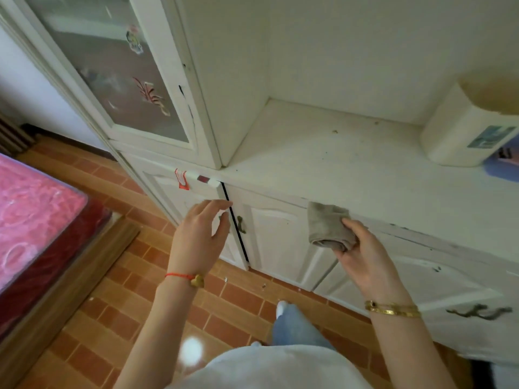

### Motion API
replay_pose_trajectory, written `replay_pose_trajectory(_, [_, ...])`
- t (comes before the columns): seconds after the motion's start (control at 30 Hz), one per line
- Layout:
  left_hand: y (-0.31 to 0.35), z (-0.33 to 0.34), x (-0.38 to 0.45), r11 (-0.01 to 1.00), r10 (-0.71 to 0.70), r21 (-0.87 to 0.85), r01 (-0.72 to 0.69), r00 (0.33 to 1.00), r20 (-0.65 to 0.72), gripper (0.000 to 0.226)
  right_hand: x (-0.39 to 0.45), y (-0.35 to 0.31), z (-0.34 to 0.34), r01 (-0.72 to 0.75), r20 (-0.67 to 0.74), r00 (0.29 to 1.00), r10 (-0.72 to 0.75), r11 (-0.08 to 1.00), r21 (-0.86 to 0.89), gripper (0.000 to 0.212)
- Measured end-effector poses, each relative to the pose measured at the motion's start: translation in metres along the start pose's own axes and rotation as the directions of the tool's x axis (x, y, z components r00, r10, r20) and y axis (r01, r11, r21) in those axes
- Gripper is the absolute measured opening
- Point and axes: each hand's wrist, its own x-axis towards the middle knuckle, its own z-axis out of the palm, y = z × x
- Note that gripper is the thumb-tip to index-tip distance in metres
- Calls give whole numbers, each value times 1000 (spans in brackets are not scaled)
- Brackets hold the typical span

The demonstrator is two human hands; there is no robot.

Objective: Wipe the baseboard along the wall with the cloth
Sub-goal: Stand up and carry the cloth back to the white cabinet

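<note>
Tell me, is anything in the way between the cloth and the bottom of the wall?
Nothing visible blocks it. The right hand holds the cloth up by the cabinet top. The dark baseboard shows only far off to the left, past the bed, with bare floor leading there.

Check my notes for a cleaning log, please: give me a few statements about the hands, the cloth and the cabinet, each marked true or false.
1. The right hand holds a folded grey cloth. True.
2. The left hand grips a cabinet door handle. False: its fingers are spread open in front of the white cabinet, holding nothing.
3. The cloth is pressed to the baseboard at floor level. False: it is held up by the cabinet's top edge.
4. A dark gap shows between two lower cabinet doors. True.
5. The floor is grey carpet. False: it is reddish-brown tile.
</note>
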Motion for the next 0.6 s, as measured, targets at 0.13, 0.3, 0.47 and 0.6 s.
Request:
replay_pose_trajectory(0.13, [8,18,49,998,55,-14,-55,998,11,25,31,-17,13,38,6,999,-38,999,-28,15])
replay_pose_trajectory(0.3, [13,40,104,993,114,-38,-114,993,-7,22,69,-46,33,110,79,992,-103,990,-92,20])
replay_pose_trajectory(0.47, [10,72,144,988,157,-18,-157,988,-5,22,104,-70,52,150,66,988,-142,978,-142,18])
replay_pose_trajectory(0.6, [2,102,171,980,200,4,-200,979,22,24,128,-80,66,133,26,991,-130,977,-168,16])
